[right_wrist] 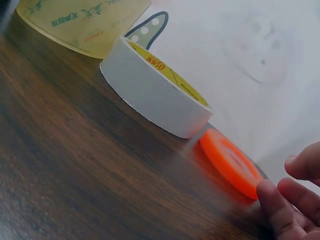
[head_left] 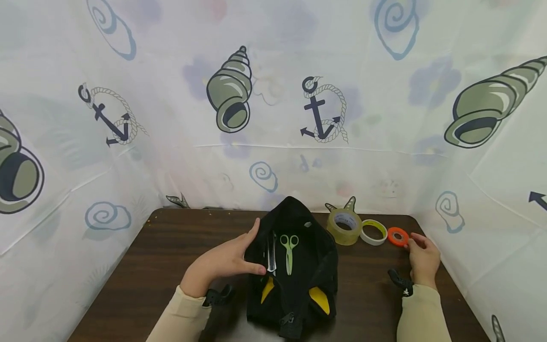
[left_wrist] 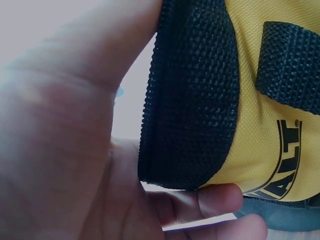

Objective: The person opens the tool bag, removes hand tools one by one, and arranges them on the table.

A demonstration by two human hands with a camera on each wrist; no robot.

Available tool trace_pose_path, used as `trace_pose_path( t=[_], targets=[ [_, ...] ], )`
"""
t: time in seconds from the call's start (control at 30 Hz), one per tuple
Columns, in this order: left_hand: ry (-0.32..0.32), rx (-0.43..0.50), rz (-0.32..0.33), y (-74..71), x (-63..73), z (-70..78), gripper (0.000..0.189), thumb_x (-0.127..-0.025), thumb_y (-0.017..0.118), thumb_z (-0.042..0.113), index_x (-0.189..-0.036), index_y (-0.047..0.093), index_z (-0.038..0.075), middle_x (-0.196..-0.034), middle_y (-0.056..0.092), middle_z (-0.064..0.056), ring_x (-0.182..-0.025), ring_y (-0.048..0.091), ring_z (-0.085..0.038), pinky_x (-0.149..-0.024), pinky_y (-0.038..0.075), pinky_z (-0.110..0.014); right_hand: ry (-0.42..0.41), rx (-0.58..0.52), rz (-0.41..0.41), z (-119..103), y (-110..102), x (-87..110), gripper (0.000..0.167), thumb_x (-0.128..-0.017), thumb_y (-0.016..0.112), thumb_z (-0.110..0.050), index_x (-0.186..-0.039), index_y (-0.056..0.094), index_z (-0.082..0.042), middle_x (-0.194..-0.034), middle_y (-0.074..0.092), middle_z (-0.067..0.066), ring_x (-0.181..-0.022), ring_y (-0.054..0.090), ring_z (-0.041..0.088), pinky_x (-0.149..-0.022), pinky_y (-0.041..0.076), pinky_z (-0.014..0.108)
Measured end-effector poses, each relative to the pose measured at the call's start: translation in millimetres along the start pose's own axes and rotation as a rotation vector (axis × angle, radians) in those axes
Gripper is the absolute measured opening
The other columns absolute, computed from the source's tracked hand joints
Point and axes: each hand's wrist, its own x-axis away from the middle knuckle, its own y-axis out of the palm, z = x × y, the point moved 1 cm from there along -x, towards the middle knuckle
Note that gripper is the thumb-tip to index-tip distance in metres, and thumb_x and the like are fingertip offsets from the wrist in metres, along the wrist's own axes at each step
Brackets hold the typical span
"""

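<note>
A black and yellow tool bag (head_left: 314,266) stands open in the middle of the table, its side filling much of the left wrist view. My left hand (head_left: 226,261) holds the bag's left side, thumb at the near rim and fingers along the outside. Inside the bag, green-handled scissors (head_left: 289,254) and a utility knife (head_left: 271,254) are visible. At the right, a flat orange tape roll (head_left: 398,242) lies on the table. My right hand (head_left: 423,259) has its fingertips at the roll's right edge; in the right wrist view the thumb stays apart from it.
Left of the orange roll are a white tape roll (head_left: 373,242) with a yellow core and a wide clear tape roll (head_left: 348,237). The dark wooden table (head_left: 171,266) meets a printed cloth backdrop (head_left: 278,118) behind and at both sides.
</note>
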Motion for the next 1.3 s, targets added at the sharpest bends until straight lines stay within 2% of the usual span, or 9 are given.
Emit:
trace_pose_path(
  t=[0.13,0.2,0.33,0.43,0.57,0.7,0.93,1.0,1.3],
  targets=[
    [0.003,-0.008,0.002,0.0,-0.8,-0.2,0.130,-0.089,0.083,0.065,-0.174,-0.011,0.036,-0.184,0.015,-0.006,-0.168,0.027,-0.030,-0.132,0.032,-0.058,-0.004,-0.088,0.000,-3,-1,2.1,0.038,-0.107,0.067,-0.011,-0.143,0.066,0.002,-0.111,0.057,-0.007,-0.081,0.068,0.000,-0.075,0.058,0.009],
    [0.007,-0.014,0.004,0.4,-1.4,-0.5,0.131,-0.088,0.082,0.068,-0.174,-0.012,0.037,-0.184,0.015,-0.005,-0.169,0.027,-0.029,-0.132,0.032,-0.058,-0.018,-0.150,0.031,-6,-1,4.1,0.035,-0.106,0.068,-0.009,-0.139,0.068,0.002,-0.109,0.058,-0.007,-0.080,0.067,0.001,-0.074,0.058,0.009],
    [0.002,-0.008,0.005,0.5,-1.1,-0.4,0.132,-0.087,0.082,0.070,-0.173,-0.012,0.039,-0.184,0.015,-0.005,-0.168,0.027,-0.030,-0.132,0.032,-0.059,-0.133,-0.171,0.152,-27,-2,12.0,0.022,-0.106,0.067,-0.009,-0.126,0.074,-0.003,-0.101,0.061,-0.010,-0.082,0.061,0.003,-0.071,0.052,0.008],
    [-0.004,0.001,0.002,0.7,-0.4,-1.3,0.132,-0.087,0.083,0.069,-0.173,-0.012,0.040,-0.184,0.015,-0.005,-0.168,0.027,-0.030,-0.132,0.032,-0.059,-0.235,-0.113,0.211,-53,-1,20.7,0.020,-0.105,0.069,-0.014,-0.122,0.077,-0.005,-0.098,0.062,-0.016,-0.088,0.057,0.002,-0.075,0.047,0.010],
    [0.004,0.004,0.003,0.3,-0.5,-2.2,0.131,-0.087,0.083,0.069,-0.173,-0.011,0.039,-0.184,0.014,-0.004,-0.169,0.026,-0.029,-0.133,0.031,-0.058,-0.317,-0.059,0.160,-86,4,33.2,0.027,-0.106,0.072,-0.021,-0.129,0.078,-0.009,-0.106,0.064,-0.020,-0.101,0.057,-0.001,-0.087,0.046,0.014],
    [0.013,0.014,0.002,-0.4,0.0,-1.1,0.132,-0.087,0.083,0.068,-0.174,-0.011,0.038,-0.184,0.014,-0.005,-0.169,0.026,-0.030,-0.133,0.031,-0.059,-0.369,-0.035,0.110,-106,8,47.9,0.030,-0.107,0.072,-0.023,-0.132,0.077,-0.010,-0.117,0.066,-0.014,-0.111,0.058,0.000,-0.093,0.047,0.018],
    [0.010,0.008,-0.002,-0.5,1.4,0.0,0.131,-0.088,0.083,0.067,-0.173,-0.013,0.038,-0.184,0.013,-0.004,-0.168,0.027,-0.029,-0.132,0.032,-0.058,-0.401,-0.033,0.071,-137,4,74.6,0.033,-0.108,0.070,-0.026,-0.139,0.074,-0.014,-0.126,0.068,-0.010,-0.117,0.060,0.001,-0.094,0.048,0.017],
    [0.009,0.005,0.001,-0.6,1.5,0.0,0.131,-0.089,0.083,0.065,-0.173,-0.013,0.038,-0.183,0.015,-0.004,-0.168,0.029,-0.029,-0.132,0.034,-0.058,-0.438,-0.041,0.053,-146,4,82.8,0.034,-0.108,0.071,-0.024,-0.139,0.074,-0.014,-0.126,0.069,-0.009,-0.117,0.062,0.002,-0.094,0.049,0.015],
    [0.009,0.011,0.001,0.2,1.3,1.6,0.129,-0.090,0.083,0.063,-0.173,-0.013,0.039,-0.183,0.018,-0.004,-0.166,0.034,-0.029,-0.130,0.037,-0.058,-0.552,-0.058,-0.124,-174,18,124.5,0.034,-0.105,0.075,-0.016,-0.138,0.072,-0.010,-0.125,0.070,-0.008,-0.117,0.066,0.004,-0.094,0.052,0.010]
  ],
)
